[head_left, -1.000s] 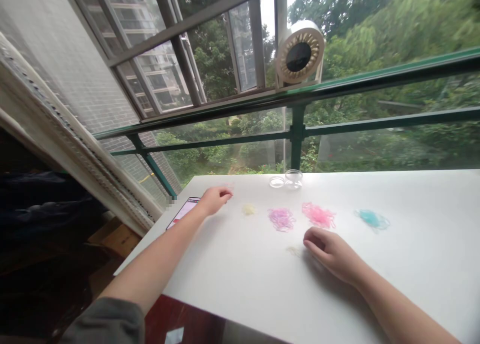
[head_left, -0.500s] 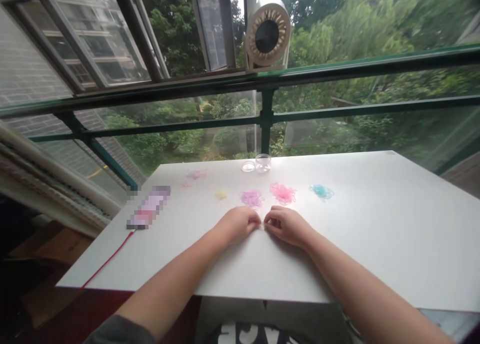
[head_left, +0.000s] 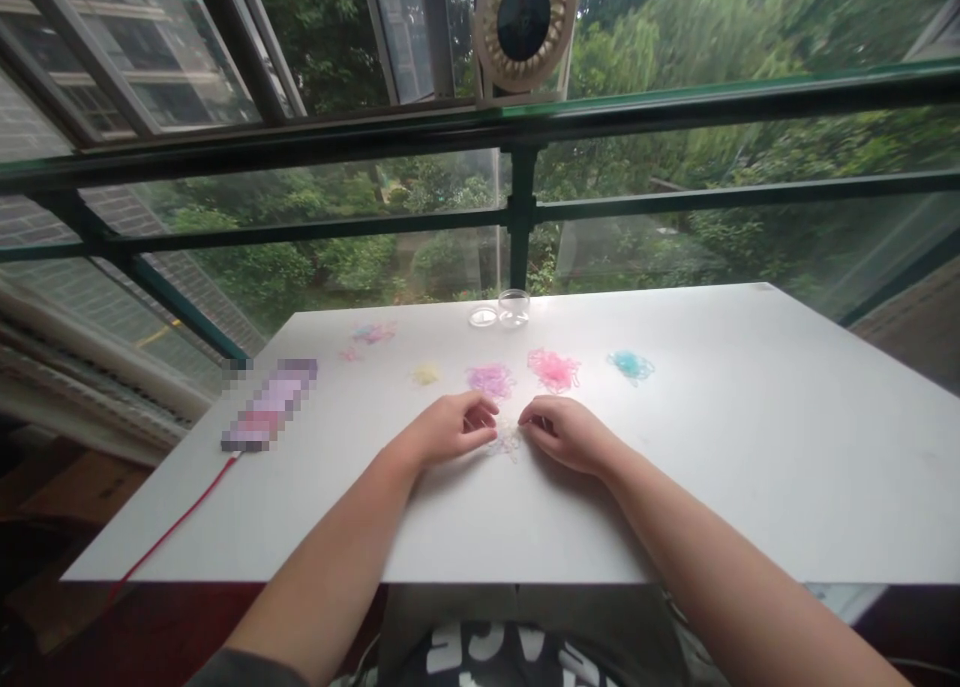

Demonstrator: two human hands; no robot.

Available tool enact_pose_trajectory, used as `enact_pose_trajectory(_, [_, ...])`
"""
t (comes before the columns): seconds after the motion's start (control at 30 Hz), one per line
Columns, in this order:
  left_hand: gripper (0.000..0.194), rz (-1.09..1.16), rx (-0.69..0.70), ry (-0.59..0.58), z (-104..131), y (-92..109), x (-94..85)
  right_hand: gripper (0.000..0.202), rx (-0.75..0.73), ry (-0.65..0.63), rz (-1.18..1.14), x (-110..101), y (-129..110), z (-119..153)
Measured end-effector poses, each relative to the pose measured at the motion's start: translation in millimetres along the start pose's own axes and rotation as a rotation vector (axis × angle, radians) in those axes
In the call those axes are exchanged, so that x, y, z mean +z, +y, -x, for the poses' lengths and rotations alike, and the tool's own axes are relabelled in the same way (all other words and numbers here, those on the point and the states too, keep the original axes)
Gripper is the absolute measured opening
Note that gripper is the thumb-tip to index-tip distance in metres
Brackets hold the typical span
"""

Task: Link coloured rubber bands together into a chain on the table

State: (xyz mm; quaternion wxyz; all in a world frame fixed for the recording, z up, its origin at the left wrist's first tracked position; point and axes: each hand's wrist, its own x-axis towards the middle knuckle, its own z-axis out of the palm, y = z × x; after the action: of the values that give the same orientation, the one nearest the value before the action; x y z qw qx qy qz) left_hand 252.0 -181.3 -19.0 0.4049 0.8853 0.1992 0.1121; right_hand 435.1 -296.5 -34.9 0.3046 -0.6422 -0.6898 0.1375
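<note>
A small pile of pale, whitish rubber bands [head_left: 505, 441] lies on the white table between my hands. My left hand [head_left: 456, 429] rests at its left edge, the thumb and fingers apart with a gap between them. On the other side, my right hand [head_left: 564, 432] has its fingers curled and pressed together at the pile's right edge; whatever is in the fingertips is too small to make out. Just beyond my hands lie a purple pile of bands [head_left: 491, 380] and a pink pile [head_left: 553, 369]. A yellow pile [head_left: 426, 374] sits to the left, a teal pile [head_left: 630, 365] to the right.
A clear round container [head_left: 514, 310] and its lid [head_left: 483, 316] stand near the table's back edge. Mixed-colour bands [head_left: 373, 333] lie at back left. A pixelated phone-like object [head_left: 271, 405] with a red cable [head_left: 180, 517] is at left. Beyond the table runs a green railing [head_left: 420, 132].
My fingertips have moved apart, and my left hand has opened. The pale pile between them now shows. The view has tilted down slightly.
</note>
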Motion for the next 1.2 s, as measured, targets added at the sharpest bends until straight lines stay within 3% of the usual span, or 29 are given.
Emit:
enact_pose_trajectory(0.23, [0.023,-0.059,0.047,0.089,0.1,-2.2,-1.3,0.023,0.013,-0.012,0.034,1.5,-1.9,1.1])
enact_pose_trajectory(0.5, [0.027,-0.135,0.109,0.051,1.7,-2.3,3.6,0.013,-0.041,-0.014,0.087,3.4,-1.3,0.5])
enact_pose_trajectory(0.8, [0.02,-0.11,0.052,0.028,0.1,-1.7,6.3,0.01,-0.03,-0.007,0.073,1.2,-0.8,0.5])
enact_pose_trajectory(0.97, [0.02,-0.04,0.03,0.04,0.3,-0.5,7.0,0.022,-0.05,-0.024,0.04,1.2,-0.8,1.9])
enact_pose_trajectory(1.2, [0.021,-0.012,0.023,0.083,-0.7,-4.2,7.9,0.015,-0.084,-0.016,0.073,3.7,-0.5,2.0])
